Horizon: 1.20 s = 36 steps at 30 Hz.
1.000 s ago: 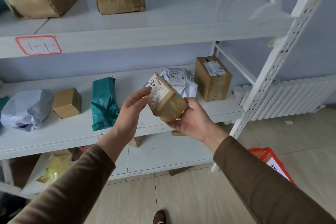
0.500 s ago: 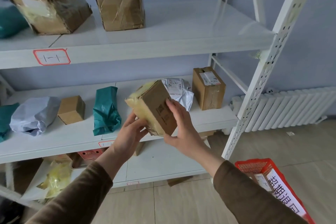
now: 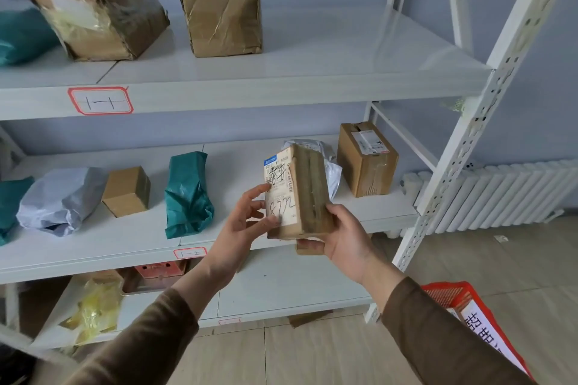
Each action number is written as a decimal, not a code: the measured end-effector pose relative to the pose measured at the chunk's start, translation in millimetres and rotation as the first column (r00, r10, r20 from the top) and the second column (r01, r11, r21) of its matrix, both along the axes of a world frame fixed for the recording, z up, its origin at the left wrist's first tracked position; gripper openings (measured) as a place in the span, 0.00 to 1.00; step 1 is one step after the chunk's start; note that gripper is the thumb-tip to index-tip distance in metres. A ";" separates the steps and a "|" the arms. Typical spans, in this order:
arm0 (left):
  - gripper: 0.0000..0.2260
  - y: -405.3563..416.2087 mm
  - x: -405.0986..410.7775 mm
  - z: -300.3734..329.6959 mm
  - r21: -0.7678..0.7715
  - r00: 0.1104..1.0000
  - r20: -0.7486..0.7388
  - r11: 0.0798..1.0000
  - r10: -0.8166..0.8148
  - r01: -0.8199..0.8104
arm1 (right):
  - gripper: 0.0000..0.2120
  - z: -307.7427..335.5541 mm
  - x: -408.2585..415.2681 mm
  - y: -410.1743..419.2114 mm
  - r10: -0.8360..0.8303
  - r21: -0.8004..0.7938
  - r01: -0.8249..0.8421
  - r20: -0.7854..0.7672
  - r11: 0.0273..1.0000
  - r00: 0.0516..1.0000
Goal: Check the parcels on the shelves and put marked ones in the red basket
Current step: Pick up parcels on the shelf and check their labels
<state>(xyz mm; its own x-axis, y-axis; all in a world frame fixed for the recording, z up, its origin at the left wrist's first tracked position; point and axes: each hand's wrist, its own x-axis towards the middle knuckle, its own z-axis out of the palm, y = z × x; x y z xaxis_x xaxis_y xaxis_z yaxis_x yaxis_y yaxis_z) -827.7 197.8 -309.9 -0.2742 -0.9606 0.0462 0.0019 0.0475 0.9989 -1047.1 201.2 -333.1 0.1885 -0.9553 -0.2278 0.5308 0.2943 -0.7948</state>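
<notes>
Both hands hold a small box point(image 3: 297, 191) upright, in front of the mid shelf point(image 3: 93, 247). Left hand point(image 3: 242, 225) pinches its label side w/ fingers; right hand point(image 3: 341, 241) cups its bottom & taped side. Red basket point(image 3: 453, 294) on floor, lower right.

Soft even daylight, faint shadows; wide-angle bending at edges; slight blur lower-left corner.

The held parcel point(image 3: 294, 194) has "872" handwritten on its label point(image 3: 279, 191).
</notes>
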 end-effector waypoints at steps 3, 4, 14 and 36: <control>0.33 -3.9 3.3 -4.5 -0.009 0.999 -0.006 0.999 0.040 -0.040 | 0.24 -6.6 12.5 -8.7 0.006 0.084 -0.016 0.110 0.996 0.994; 0.35 -6.0 3.2 -6.5 0.006 0.998 -0.001 0.998 0.068 -0.068 | 0.24 -8.8 17.8 -11.1 -0.001 0.088 -0.010 0.129 0.996 0.992; 0.43 -24.9 6.7 -12.9 -0.104 0.942 0.173 0.957 0.286 -0.272 | 0.13 -16.0 77.6 -38.0 -0.105 0.182 0.109 -0.031 0.977 0.994; 0.10 -190.1 62.7 -84.8 0.438 0.986 0.079 0.883 0.147 -0.167 | 0.07 -60.0 150.0 -175.2 -0.159 0.235 0.270 -0.403 0.934 0.901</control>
